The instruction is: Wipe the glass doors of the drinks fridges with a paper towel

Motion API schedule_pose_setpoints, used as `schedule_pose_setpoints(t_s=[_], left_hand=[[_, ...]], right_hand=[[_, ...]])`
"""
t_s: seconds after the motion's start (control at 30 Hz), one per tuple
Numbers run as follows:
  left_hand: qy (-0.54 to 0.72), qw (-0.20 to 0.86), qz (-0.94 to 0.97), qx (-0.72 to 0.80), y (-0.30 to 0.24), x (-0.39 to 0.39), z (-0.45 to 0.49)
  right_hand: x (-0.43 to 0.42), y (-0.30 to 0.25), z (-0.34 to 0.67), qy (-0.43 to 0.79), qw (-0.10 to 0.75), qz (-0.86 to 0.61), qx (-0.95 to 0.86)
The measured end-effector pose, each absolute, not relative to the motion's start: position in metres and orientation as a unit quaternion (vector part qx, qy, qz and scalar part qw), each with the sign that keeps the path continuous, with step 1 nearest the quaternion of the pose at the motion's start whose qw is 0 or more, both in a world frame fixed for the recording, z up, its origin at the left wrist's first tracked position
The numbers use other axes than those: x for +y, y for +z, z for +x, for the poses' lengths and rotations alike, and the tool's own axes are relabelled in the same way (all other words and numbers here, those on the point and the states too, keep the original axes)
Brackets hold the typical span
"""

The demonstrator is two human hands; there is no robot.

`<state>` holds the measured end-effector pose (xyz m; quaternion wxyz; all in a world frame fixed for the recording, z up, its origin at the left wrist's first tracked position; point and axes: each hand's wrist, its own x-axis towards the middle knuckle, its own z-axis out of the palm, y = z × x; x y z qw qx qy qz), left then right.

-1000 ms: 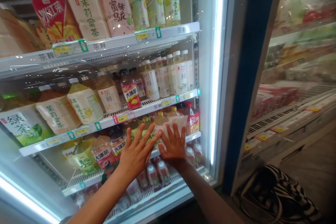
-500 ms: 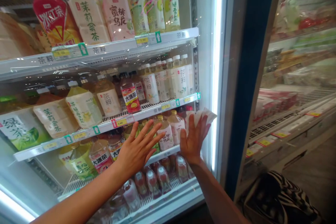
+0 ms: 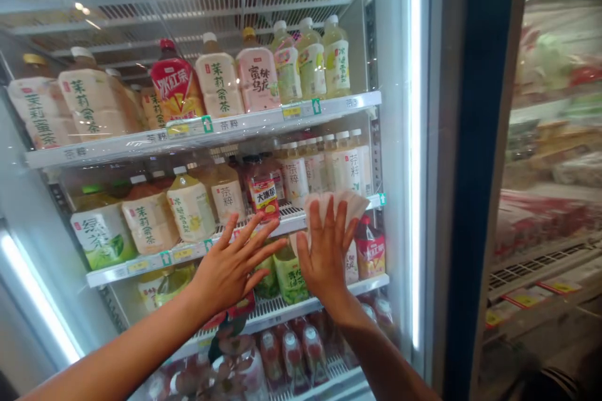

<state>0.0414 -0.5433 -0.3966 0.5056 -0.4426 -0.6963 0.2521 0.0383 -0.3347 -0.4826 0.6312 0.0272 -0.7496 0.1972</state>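
My left hand (image 3: 231,270) faces the clear glass door (image 3: 87,15) of the lit drinks cooler, its fingers spread wide and gripping nothing; I cannot tell whether the palm quite touches the pane. My right hand (image 3: 325,257) lies just to the right, fingers upright and slightly apart, flattened over a thin, crumpled white tissue or cloth (image 3: 356,205). That sheet is between my fingers and the glass, its edges showing above and to the right of them. On the far side of the pane, a small red-labelled plastic bottle with a dark cap (image 3: 264,193) stands on the middle shelf, above my left fingertips in view. A green-labelled plastic bottle (image 3: 290,274) shows between my hands one shelf lower, and a red-capped plastic bottle with a red label (image 3: 370,249) shows right of my right hand. Farther right, a bright white vertical light strip (image 3: 414,156) runs beside a dark blue panel (image 3: 484,156).
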Motion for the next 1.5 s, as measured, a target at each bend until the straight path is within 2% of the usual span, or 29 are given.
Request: schedule_pose_setpoints(t_s=[0.13, 0.33, 0.57, 0.73, 0.93, 1.1, 1.17, 1.3, 1.5], left_hand=[[0.239, 0.522, -0.421, -0.702, -0.384, -0.571, 0.042], [0.230, 0.539, -0.372, -0.720, -0.366, -0.619, 0.045], [0.201, 0.544, -0.332, -0.744, -0.377, -0.697, 0.049], [0.154, 0.556, -0.290, -0.763, -0.392, -0.744, 0.054], [0.130, 0.546, -0.267, -0.784, -0.415, -0.784, 0.062], [0.110, 0.547, -0.253, -0.791, -0.420, -0.805, 0.068], [0.102, 0.549, -0.241, -0.794, -0.421, -0.811, 0.072], [0.101, 0.550, -0.250, -0.790, -0.415, -0.817, 0.078], [0.107, 0.575, -0.260, -0.768, -0.381, -0.801, 0.080]], right_hand=[[-0.355, -0.485, 0.041, 0.139, 0.605, 0.093, -0.779], [-0.390, -0.434, 0.040, 0.105, 0.610, 0.121, -0.776], [-0.442, -0.442, 0.045, -0.052, 0.558, 0.281, -0.779], [-0.489, -0.410, 0.042, -0.006, 0.588, 0.221, -0.778], [-0.526, -0.420, 0.046, -0.106, 0.540, 0.364, -0.752], [-0.551, -0.398, 0.043, -0.054, 0.557, 0.305, -0.771], [-0.558, -0.399, 0.043, -0.074, 0.548, 0.337, -0.762], [-0.559, -0.382, 0.039, -0.159, 0.511, 0.441, -0.720], [-0.551, -0.324, 0.036, -0.076, 0.558, 0.371, -0.738]])
